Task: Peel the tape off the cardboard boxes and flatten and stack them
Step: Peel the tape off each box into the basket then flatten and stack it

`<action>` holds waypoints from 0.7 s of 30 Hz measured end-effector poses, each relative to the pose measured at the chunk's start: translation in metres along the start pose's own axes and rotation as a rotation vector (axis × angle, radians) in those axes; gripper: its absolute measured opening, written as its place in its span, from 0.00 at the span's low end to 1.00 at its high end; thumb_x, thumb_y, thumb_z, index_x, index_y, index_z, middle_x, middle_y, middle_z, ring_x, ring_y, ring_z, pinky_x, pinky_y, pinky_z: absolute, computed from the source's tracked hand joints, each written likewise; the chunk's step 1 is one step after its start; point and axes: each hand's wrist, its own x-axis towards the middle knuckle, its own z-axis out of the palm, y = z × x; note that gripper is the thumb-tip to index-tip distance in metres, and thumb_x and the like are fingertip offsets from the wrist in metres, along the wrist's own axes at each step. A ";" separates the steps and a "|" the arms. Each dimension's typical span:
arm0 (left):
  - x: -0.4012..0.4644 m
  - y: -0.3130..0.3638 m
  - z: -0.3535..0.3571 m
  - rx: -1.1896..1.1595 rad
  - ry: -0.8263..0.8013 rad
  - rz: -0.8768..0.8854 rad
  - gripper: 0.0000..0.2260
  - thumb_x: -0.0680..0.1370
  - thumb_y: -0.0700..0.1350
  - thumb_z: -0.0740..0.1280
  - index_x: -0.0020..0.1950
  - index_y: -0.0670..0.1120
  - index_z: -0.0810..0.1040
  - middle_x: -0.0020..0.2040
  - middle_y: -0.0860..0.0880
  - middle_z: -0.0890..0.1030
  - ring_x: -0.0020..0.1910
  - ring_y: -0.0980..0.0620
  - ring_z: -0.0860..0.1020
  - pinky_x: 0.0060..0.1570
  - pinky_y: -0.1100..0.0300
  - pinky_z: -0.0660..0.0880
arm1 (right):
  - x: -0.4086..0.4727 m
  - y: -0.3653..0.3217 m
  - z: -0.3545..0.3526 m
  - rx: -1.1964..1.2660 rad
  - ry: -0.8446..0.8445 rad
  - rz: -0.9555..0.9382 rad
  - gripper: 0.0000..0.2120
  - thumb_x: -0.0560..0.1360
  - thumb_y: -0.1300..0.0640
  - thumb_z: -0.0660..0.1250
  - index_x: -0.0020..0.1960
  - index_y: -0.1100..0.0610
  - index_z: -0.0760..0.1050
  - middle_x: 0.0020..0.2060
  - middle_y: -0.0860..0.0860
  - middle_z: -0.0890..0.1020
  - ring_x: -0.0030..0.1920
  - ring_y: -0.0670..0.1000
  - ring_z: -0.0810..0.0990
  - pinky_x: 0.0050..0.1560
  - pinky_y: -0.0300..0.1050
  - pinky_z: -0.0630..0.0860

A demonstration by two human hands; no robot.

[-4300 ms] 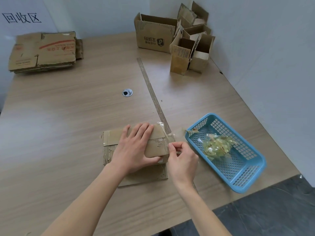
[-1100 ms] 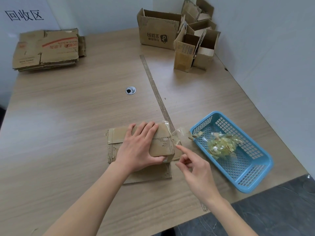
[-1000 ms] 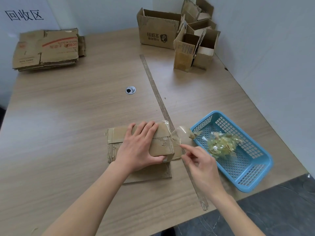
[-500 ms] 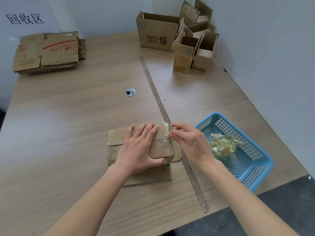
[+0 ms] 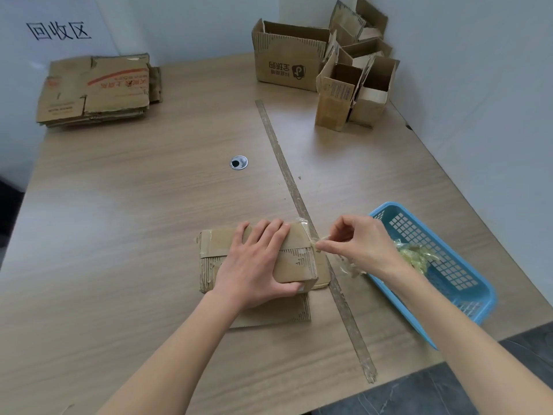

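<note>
**Tape end pinched, box pinned flat**

My left hand (image 5: 257, 265) lies spread on the box (image 5: 296, 259), fingers straight across its top and thumb along the near side, pressing it to the table (image 5: 134, 205); the box sits near the table's near edge, just left of the strip (image 5: 299, 199) running down the middle; my right hand (image 5: 362, 244) pinches a loose end of tape (image 5: 317, 242) at the box's right edge, thumb and forefinger narrow on it, the other fingers curled.

The tape looks thin, clear and sticky; I judge it will stretch and snap if I yank, so a low, steady pull along the seam seems best, gripping close to where it still clings; the cardboard is light and stiff but its skin tears, already scuffed to the ribs beside the seam; the weight of my left palm is what should stop the box skating.

The basket (image 5: 466, 301) lies at the right edge just beyond my right hand, a wad of peeled tape (image 5: 416, 256) in it; the flat stack (image 5: 95, 88) waits at the far left corner; unopened boxes (image 5: 329, 67) crowd the far right corner, well apart from me.
</note>
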 end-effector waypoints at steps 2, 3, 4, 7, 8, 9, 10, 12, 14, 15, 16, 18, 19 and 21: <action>0.000 0.000 0.001 -0.008 -0.001 0.001 0.51 0.66 0.78 0.59 0.80 0.48 0.59 0.79 0.50 0.64 0.78 0.48 0.60 0.78 0.41 0.53 | -0.005 0.000 -0.003 -0.139 0.050 -0.087 0.17 0.65 0.39 0.80 0.45 0.47 0.80 0.38 0.38 0.83 0.38 0.39 0.83 0.39 0.35 0.78; 0.001 0.000 0.000 -0.010 -0.006 0.001 0.51 0.66 0.78 0.59 0.81 0.48 0.59 0.79 0.50 0.64 0.78 0.48 0.60 0.78 0.41 0.52 | -0.008 0.001 -0.005 -0.215 0.065 -0.128 0.18 0.67 0.38 0.78 0.49 0.47 0.80 0.43 0.37 0.82 0.40 0.39 0.82 0.41 0.36 0.78; 0.001 0.000 0.000 -0.010 -0.011 0.001 0.51 0.66 0.78 0.59 0.81 0.48 0.58 0.79 0.50 0.63 0.79 0.49 0.59 0.78 0.42 0.51 | -0.010 0.002 -0.007 -0.269 0.061 -0.158 0.19 0.68 0.38 0.77 0.53 0.46 0.81 0.48 0.38 0.82 0.42 0.40 0.81 0.44 0.39 0.79; 0.001 -0.001 0.000 -0.011 -0.005 0.003 0.51 0.67 0.78 0.59 0.81 0.48 0.58 0.79 0.51 0.63 0.78 0.49 0.59 0.78 0.42 0.50 | -0.016 0.005 -0.016 -0.284 0.042 -0.201 0.19 0.70 0.42 0.75 0.59 0.48 0.83 0.55 0.42 0.83 0.44 0.41 0.82 0.51 0.46 0.83; 0.001 -0.001 0.000 -0.012 -0.006 0.002 0.51 0.66 0.78 0.59 0.81 0.48 0.58 0.79 0.51 0.63 0.78 0.49 0.59 0.78 0.42 0.50 | -0.017 0.006 -0.019 -0.272 0.063 -0.219 0.17 0.71 0.44 0.75 0.57 0.49 0.85 0.55 0.43 0.84 0.43 0.41 0.83 0.50 0.47 0.83; 0.001 -0.001 0.000 -0.012 -0.005 0.001 0.51 0.66 0.78 0.59 0.81 0.48 0.58 0.79 0.51 0.63 0.78 0.49 0.59 0.78 0.42 0.50 | -0.019 0.007 -0.022 -0.263 0.094 -0.236 0.16 0.71 0.45 0.75 0.55 0.51 0.86 0.53 0.43 0.85 0.42 0.41 0.83 0.50 0.47 0.83; 0.001 -0.001 0.000 -0.013 -0.001 0.000 0.51 0.66 0.78 0.59 0.81 0.48 0.58 0.79 0.51 0.63 0.78 0.49 0.60 0.78 0.42 0.51 | -0.020 0.007 -0.023 -0.257 0.125 -0.249 0.14 0.71 0.45 0.75 0.53 0.52 0.87 0.52 0.43 0.85 0.41 0.41 0.83 0.49 0.47 0.83; 0.000 0.000 0.000 -0.015 0.003 0.000 0.52 0.66 0.78 0.60 0.81 0.48 0.59 0.78 0.51 0.64 0.78 0.48 0.60 0.78 0.42 0.52 | -0.022 0.006 -0.023 -0.252 0.156 -0.278 0.16 0.69 0.45 0.76 0.52 0.53 0.87 0.52 0.44 0.85 0.41 0.42 0.83 0.47 0.45 0.83; 0.000 0.001 -0.001 -0.018 0.003 0.003 0.52 0.66 0.78 0.60 0.81 0.48 0.59 0.78 0.51 0.64 0.78 0.48 0.61 0.78 0.42 0.52 | -0.020 0.004 -0.019 -0.235 0.110 -0.310 0.20 0.67 0.43 0.77 0.54 0.53 0.85 0.54 0.43 0.84 0.44 0.42 0.83 0.49 0.40 0.81; 0.000 0.000 -0.001 -0.017 0.002 0.003 0.52 0.66 0.78 0.60 0.81 0.48 0.59 0.78 0.51 0.64 0.78 0.48 0.60 0.78 0.42 0.52 | -0.018 0.002 -0.016 -0.222 0.055 -0.323 0.21 0.67 0.43 0.77 0.56 0.52 0.84 0.55 0.42 0.83 0.46 0.40 0.82 0.51 0.38 0.79; 0.000 0.000 -0.001 -0.014 -0.001 0.002 0.52 0.66 0.78 0.60 0.81 0.48 0.59 0.78 0.51 0.64 0.78 0.48 0.60 0.78 0.42 0.52 | -0.015 0.000 -0.011 -0.217 -0.008 -0.337 0.21 0.68 0.43 0.77 0.57 0.52 0.83 0.56 0.41 0.83 0.48 0.37 0.80 0.53 0.36 0.77; 0.000 0.000 -0.001 -0.013 0.000 0.001 0.52 0.66 0.78 0.60 0.81 0.48 0.59 0.78 0.51 0.64 0.78 0.48 0.61 0.78 0.42 0.52 | -0.008 -0.001 -0.003 -0.245 -0.109 -0.356 0.17 0.71 0.46 0.76 0.58 0.51 0.82 0.55 0.41 0.84 0.49 0.34 0.76 0.54 0.28 0.71; 0.000 0.001 -0.001 -0.016 0.004 0.002 0.51 0.66 0.78 0.61 0.80 0.48 0.59 0.78 0.51 0.64 0.77 0.48 0.61 0.78 0.42 0.53 | -0.005 -0.001 -0.001 -0.249 -0.134 -0.355 0.15 0.72 0.48 0.76 0.57 0.51 0.83 0.53 0.41 0.84 0.49 0.35 0.76 0.52 0.25 0.69; 0.000 0.001 -0.001 -0.019 0.013 0.003 0.51 0.66 0.78 0.61 0.80 0.48 0.60 0.78 0.51 0.65 0.77 0.48 0.62 0.77 0.41 0.53 | -0.002 0.001 0.002 -0.211 -0.146 -0.347 0.10 0.74 0.53 0.77 0.54 0.52 0.84 0.47 0.42 0.85 0.47 0.37 0.79 0.50 0.25 0.70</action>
